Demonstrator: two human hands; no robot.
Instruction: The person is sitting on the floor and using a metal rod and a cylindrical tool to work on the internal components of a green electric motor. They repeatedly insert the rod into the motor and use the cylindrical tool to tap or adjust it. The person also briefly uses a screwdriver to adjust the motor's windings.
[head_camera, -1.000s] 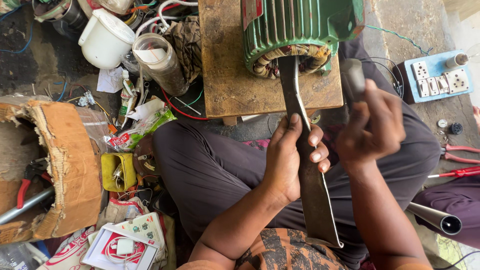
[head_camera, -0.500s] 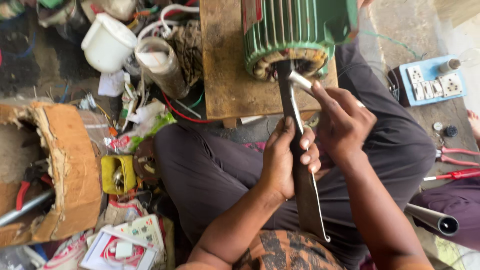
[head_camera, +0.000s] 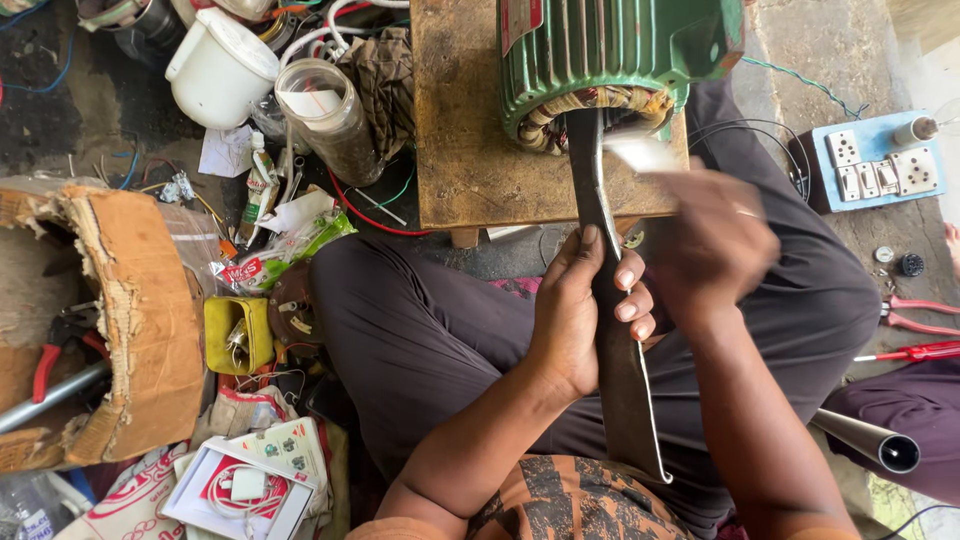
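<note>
A green motor housing (head_camera: 610, 50) with copper windings at its open end lies on a wooden stool (head_camera: 465, 130). A long flat dark metal bar (head_camera: 620, 390) reaches from my lap into the windings. My left hand (head_camera: 575, 310) grips the bar at its middle. My right hand (head_camera: 715, 245) is blurred by motion, just right of the bar. It holds a small pale tool (head_camera: 640, 152) whose tip is at the edge of the windings. The tool's shape is too blurred to tell.
A white bucket (head_camera: 220, 65) and a glass jar (head_camera: 325, 115) stand left of the stool. A torn cardboard box (head_camera: 140, 310) and a yellow box (head_camera: 235, 335) lie at the left. At the right are a blue switch board (head_camera: 875, 170), red pliers (head_camera: 915, 315), a red screwdriver (head_camera: 920, 352) and a metal pipe (head_camera: 865, 440).
My right hand let go of a dark handle, took up the pale tool at the windings, and is now moving fast. My left hand has stayed on the bar.
</note>
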